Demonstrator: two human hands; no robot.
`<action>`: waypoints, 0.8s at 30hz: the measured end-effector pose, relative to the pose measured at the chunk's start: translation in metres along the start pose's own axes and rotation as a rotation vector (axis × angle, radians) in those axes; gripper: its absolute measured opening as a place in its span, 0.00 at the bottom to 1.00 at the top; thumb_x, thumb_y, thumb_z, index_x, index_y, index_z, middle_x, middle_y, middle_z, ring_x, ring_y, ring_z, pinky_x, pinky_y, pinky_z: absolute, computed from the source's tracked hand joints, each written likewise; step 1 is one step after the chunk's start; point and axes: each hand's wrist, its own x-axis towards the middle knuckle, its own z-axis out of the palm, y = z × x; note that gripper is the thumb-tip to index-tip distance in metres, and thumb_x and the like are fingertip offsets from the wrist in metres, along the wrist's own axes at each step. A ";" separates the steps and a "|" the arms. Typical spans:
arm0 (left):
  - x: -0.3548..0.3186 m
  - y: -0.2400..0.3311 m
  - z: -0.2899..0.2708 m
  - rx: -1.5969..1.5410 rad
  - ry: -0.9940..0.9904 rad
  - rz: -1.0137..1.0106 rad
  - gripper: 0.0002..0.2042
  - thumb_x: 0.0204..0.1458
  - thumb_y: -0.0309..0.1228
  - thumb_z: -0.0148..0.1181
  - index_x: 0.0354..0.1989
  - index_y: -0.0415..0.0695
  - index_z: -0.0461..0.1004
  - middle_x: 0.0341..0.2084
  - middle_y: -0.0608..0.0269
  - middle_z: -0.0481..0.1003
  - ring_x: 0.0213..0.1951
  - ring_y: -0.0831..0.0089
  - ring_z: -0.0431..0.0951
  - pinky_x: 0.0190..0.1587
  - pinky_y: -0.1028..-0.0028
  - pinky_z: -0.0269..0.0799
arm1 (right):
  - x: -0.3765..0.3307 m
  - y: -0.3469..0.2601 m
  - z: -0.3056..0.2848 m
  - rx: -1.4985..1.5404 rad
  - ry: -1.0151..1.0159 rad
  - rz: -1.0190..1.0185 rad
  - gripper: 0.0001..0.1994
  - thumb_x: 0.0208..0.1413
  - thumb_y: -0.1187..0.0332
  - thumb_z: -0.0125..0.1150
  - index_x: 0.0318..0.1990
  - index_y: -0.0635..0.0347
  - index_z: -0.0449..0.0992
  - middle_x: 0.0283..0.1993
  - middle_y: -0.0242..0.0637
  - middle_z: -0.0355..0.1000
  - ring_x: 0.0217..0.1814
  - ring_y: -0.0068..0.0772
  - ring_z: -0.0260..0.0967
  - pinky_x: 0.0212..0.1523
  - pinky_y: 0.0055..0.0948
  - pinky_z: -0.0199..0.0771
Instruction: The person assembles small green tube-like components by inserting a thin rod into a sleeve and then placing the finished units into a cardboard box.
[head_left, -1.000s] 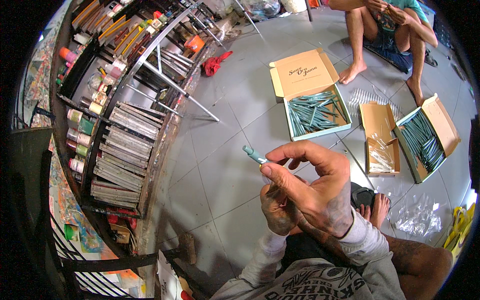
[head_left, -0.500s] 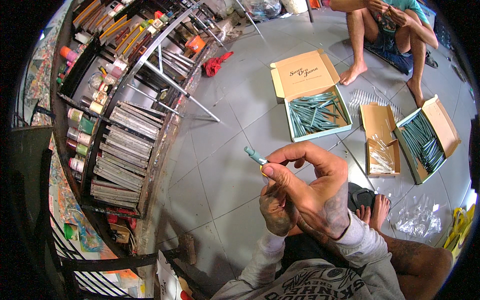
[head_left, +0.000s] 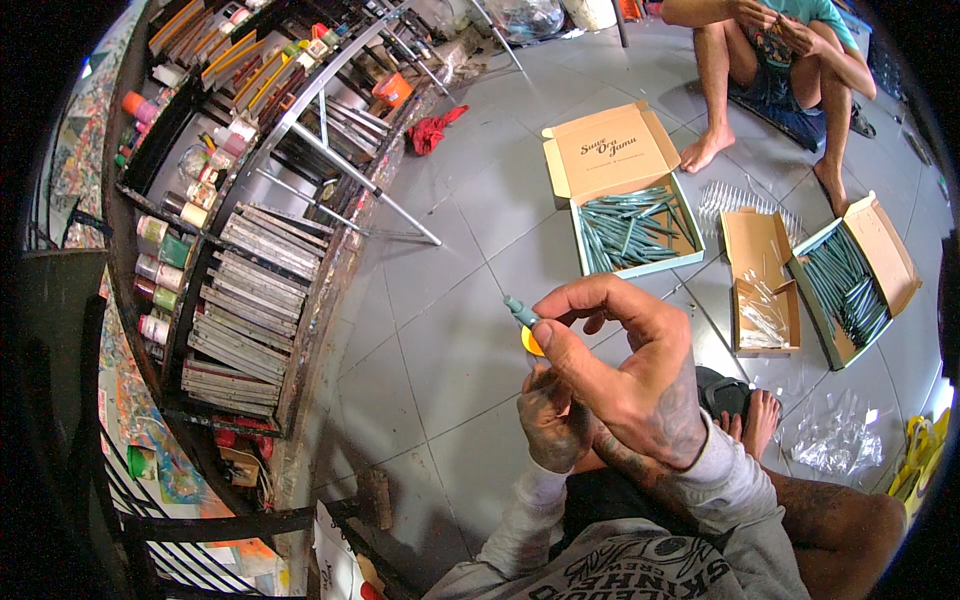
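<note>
Between the thumb and forefinger of my right hand [head_left: 640, 365] is pinched a teal pen [head_left: 519, 309], its narrow end pointing up and left. Just below it shows a yellow rounded piece [head_left: 531, 342], partly covered by the right thumb; what it belongs to is unclear. My left hand [head_left: 548, 422] is closed, below and behind the right one, and whatever its fingers hold is hidden. Farther off on the floor, an open box [head_left: 648, 264] holds many teal pens [head_left: 628, 228]. A second open box [head_left: 857, 352] at the right is filled with similar pens [head_left: 848, 275].
A small carton [head_left: 768, 349] holds thin white pieces, with clear plastic [head_left: 838, 435] on the floor nearby. Another person [head_left: 775, 70] sits at the far right, hands raised together. A rack of frames [head_left: 250, 300] and a metal-legged stand [head_left: 370, 185] line the left. A red cloth [head_left: 433, 129] lies beyond.
The pen in my right hand has shifted slightly to the right, its upper end now narrow. More of the yellow piece shows beneath it, and my hands are slightly farther apart.
</note>
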 end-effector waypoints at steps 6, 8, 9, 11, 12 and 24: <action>0.001 -0.006 -0.005 0.126 0.000 0.177 0.02 0.53 0.25 0.64 0.33 0.41 0.77 0.25 0.61 0.77 0.27 0.62 0.72 0.32 0.66 0.65 | 0.000 0.014 0.001 0.058 0.070 -0.055 0.07 0.54 0.70 0.66 0.38 0.63 0.79 0.30 0.38 0.79 0.34 0.26 0.77 0.38 0.26 0.74; 0.007 0.004 -0.006 0.121 0.006 0.178 0.03 0.54 0.24 0.63 0.36 0.40 0.79 0.26 0.60 0.77 0.28 0.63 0.72 0.33 0.66 0.66 | -0.001 0.014 0.000 0.075 0.046 -0.024 0.07 0.54 0.71 0.66 0.38 0.63 0.79 0.31 0.38 0.79 0.34 0.26 0.77 0.38 0.26 0.74; 0.007 0.006 -0.007 0.140 -0.001 0.173 0.04 0.54 0.25 0.63 0.36 0.40 0.79 0.26 0.60 0.78 0.28 0.63 0.72 0.33 0.66 0.66 | 0.000 0.013 -0.001 0.083 0.035 -0.011 0.07 0.54 0.71 0.66 0.38 0.63 0.79 0.31 0.38 0.79 0.35 0.26 0.77 0.38 0.26 0.74; 0.007 0.008 -0.008 0.175 -0.015 0.161 0.04 0.55 0.25 0.63 0.38 0.39 0.80 0.27 0.60 0.78 0.28 0.63 0.73 0.34 0.67 0.66 | 0.001 0.015 0.000 0.060 0.050 -0.068 0.06 0.54 0.71 0.66 0.37 0.63 0.79 0.32 0.38 0.79 0.35 0.25 0.77 0.39 0.26 0.74; 0.006 0.010 -0.009 0.176 -0.031 0.136 0.05 0.56 0.26 0.63 0.37 0.39 0.80 0.27 0.60 0.78 0.28 0.63 0.73 0.35 0.67 0.67 | 0.001 0.016 0.000 0.052 0.058 -0.096 0.06 0.54 0.72 0.65 0.37 0.63 0.79 0.32 0.38 0.79 0.35 0.25 0.77 0.39 0.26 0.74; 0.015 0.027 -0.011 0.057 -0.075 0.062 0.07 0.59 0.29 0.62 0.34 0.39 0.82 0.27 0.66 0.81 0.32 0.71 0.76 0.42 0.70 0.66 | 0.011 0.003 -0.020 -0.018 -0.106 0.087 0.09 0.56 0.72 0.66 0.40 0.70 0.78 0.35 0.37 0.79 0.39 0.22 0.76 0.45 0.25 0.75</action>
